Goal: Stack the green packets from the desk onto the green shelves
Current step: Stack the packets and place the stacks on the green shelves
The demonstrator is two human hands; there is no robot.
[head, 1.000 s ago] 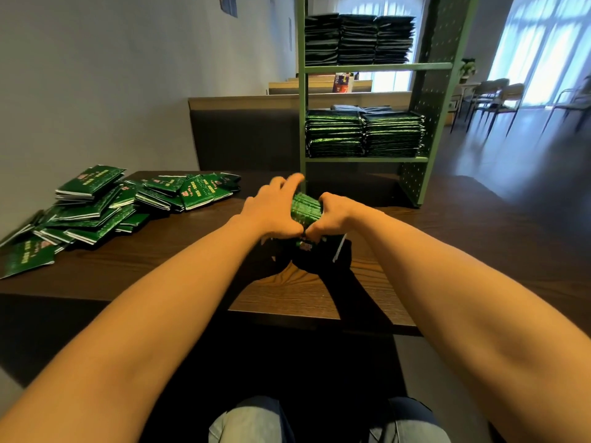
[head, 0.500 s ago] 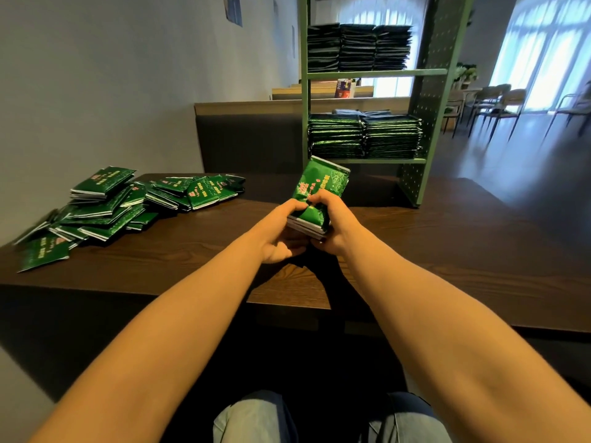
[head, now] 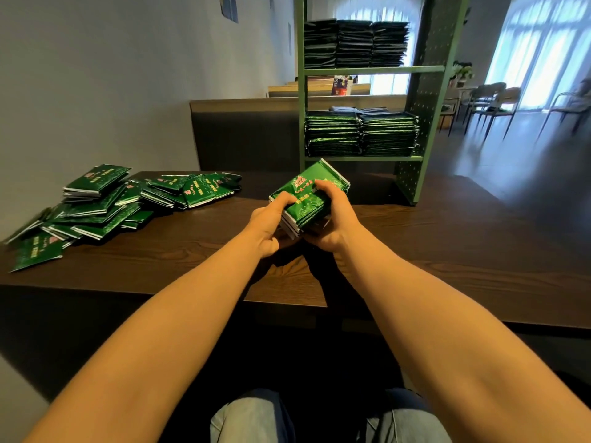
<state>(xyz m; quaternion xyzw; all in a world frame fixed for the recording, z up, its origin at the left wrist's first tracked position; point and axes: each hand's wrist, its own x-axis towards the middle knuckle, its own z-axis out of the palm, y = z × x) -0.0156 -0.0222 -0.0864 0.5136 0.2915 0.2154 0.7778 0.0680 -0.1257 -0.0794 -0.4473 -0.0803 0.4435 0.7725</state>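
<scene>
A small stack of green packets (head: pixel 306 199) is held just above the dark wooden desk (head: pixel 447 238), tilted with its printed face toward me. My left hand (head: pixel 267 220) grips its left edge, thumb on top. My right hand (head: pixel 334 215) grips its right side, fingers curled over the top packet. A loose heap of green packets (head: pixel 105 203) lies on the desk's left part. The green shelves (head: pixel 425 100) stand at the desk's far edge; packet stacks (head: pixel 361 134) fill the lower shelf and more packet stacks (head: pixel 355 43) sit on the upper shelf.
A grey wall runs along the left. Behind the desk is a dark bench back (head: pixel 243 135). Chairs (head: pixel 492 97) and bright windows are at the far right, past open floor. My knees in jeans (head: pixel 256 417) are under the desk's near edge.
The stack went from standing on edge between both hands to lying tilted face-up, lifted slightly and shifted a little toward the shelves. Both hands kept their hold.
</scene>
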